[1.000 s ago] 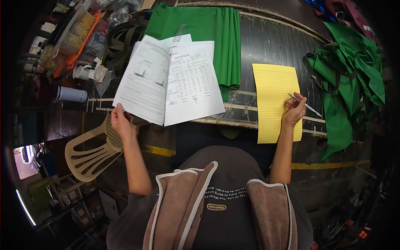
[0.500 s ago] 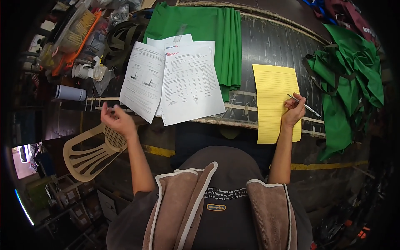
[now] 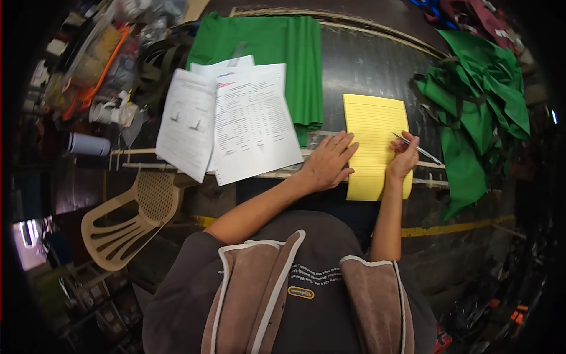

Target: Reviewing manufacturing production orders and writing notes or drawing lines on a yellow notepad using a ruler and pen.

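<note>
A yellow lined paper pad (image 3: 372, 135) lies on the dark tabletop in front of me, overhanging the near edge. At its left edge my left hand (image 3: 328, 159) is flat with fingers stretched out, the fingertips reaching the paper. My right hand (image 3: 404, 156) rests on the pad's right side, fingers curled round a slim white pen (image 3: 430, 156) that points outward to the right. To the left of the pad lie several printed white sheets (image 3: 254, 130), partly covering folded green fabric (image 3: 259, 41).
Crumpled green fabric with dark straps (image 3: 480, 106) hangs over the table's right side. Boxes and an orange-edged tray (image 3: 103, 71) crowd the far left, near a white cylinder (image 3: 88, 144). A beige plastic chair (image 3: 132, 221) stands left of me.
My left hand has swung right, from beside the printed sheets to the pad's left edge, and its fingers have straightened. My right hand keeps the pen. The whole view has shifted slightly.
</note>
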{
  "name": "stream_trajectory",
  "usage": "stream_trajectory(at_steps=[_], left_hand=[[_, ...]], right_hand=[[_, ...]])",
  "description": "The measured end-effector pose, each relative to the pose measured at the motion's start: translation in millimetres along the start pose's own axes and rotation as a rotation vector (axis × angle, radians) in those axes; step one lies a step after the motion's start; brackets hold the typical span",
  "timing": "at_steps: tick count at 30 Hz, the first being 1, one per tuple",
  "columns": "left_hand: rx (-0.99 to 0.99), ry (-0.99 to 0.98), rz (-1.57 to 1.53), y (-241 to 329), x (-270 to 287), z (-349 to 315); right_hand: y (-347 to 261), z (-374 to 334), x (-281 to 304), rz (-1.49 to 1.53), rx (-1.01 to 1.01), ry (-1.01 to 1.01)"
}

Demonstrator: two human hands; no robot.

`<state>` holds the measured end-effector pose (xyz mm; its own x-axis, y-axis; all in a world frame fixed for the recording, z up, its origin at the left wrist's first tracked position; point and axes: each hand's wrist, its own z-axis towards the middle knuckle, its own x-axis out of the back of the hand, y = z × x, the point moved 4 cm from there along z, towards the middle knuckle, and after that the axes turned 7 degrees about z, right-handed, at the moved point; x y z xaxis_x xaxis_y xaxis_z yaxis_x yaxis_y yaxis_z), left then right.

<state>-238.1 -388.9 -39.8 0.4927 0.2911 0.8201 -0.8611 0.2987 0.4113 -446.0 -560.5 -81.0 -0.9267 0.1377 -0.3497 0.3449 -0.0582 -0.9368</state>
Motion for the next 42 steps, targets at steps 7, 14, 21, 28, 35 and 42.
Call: stream_trajectory(at_steps=[7,14,21,28,35,42], left_hand=[[-0.008,-0.135,0.069,-4.3,-26.9,2.2],[0.036,-0.059,0.135,-30.8,-36.0,37.9],[0.087,-0.102,0.156,-24.3,-37.5,34.9],[0.1,-0.033,0.142,-27.7,-31.4,24.6],[0.092,-0.029,0.104,-31.6,-25.8,24.8],[0.092,-0.032,0.081,-29.2,-26.5,26.0]], right_hand=[[-36.6,-2.2,-17.3,-0.119,-0.028,-0.151],[-26.6,19.4,-62.7,-0.323,0.055,-0.302],[6.9,38.1,-18.4,-0.469,0.314,-0.209],[7.4,35.6,-24.8,-0.496,0.239,-0.262],[5.0,51.1,-16.8,-0.423,0.172,-0.225],[5.9,46.5,-5.7,-0.444,0.177,-0.293]])
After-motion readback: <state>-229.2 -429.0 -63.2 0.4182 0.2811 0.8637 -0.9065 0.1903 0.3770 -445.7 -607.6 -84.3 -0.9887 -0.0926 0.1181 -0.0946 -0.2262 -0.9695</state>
